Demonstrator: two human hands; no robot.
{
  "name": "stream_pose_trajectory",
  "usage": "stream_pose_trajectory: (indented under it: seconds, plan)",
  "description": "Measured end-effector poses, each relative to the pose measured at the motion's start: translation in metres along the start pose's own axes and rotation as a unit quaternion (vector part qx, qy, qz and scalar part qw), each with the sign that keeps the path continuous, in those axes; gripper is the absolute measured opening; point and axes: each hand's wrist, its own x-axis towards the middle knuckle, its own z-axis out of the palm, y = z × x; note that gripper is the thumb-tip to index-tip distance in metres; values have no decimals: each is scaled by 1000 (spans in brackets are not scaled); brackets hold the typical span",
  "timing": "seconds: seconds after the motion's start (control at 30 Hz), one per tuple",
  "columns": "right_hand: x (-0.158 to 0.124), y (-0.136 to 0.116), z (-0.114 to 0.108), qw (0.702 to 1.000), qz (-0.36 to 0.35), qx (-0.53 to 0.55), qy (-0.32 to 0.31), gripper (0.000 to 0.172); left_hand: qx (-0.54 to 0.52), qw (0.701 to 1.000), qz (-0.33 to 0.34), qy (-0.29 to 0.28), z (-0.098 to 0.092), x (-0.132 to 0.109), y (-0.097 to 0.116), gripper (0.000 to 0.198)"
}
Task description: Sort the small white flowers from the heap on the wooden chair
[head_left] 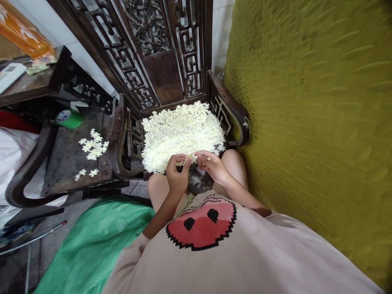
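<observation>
My left hand (178, 176) pinches a small white flower (192, 157) between thumb and fingers in front of my body. From the other side, my right hand (214, 168) closes its fingertips at the same flower. Just beyond both hands lies a thick pile of white flowers (183, 130) that covers the seat of a dark carved wooden chair (165, 79). Small bits, apparently flowers, show on a dark surface (199, 185) between my knees, partly hidden by my hands. The finer grip of the fingers is too small to make out.
On the left, a second wooden chair (61, 163) bears several loose white flowers (94, 146) and a green tape roll (70, 118). An orange bottle (24, 32) lies on a side table (36, 79). A green bag (101, 241) sits beside me; a yellow textured mat (306, 122) rises at right.
</observation>
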Motion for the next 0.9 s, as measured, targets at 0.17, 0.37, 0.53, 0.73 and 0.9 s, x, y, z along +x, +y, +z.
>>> stream_pose_trajectory:
  seconds: [0.17, 0.37, 0.53, 0.73, 0.9]
  plan:
    - [3, 4, 1, 982, -103, -156, 24, 26, -7, 999, -34, -31, -1, -3, -2, 16]
    - [-3, 4, 2, 952, -184, -238, 49, 21, -6, 995, -71, -69, -3, -2, -2, 19]
    - [-6, 5, 8, 941, -194, -273, 51, 22, 31, 998, -30, -46, -5, -2, -1, 20]
    - [-10, 8, 19, 938, -193, -279, 74, 23, 64, 997, 12, -32, -9, -2, 1, 24]
    - [-14, 7, 24, 944, -191, -261, 66, 23, 52, 998, 29, -37, -12, -2, 0, 27]
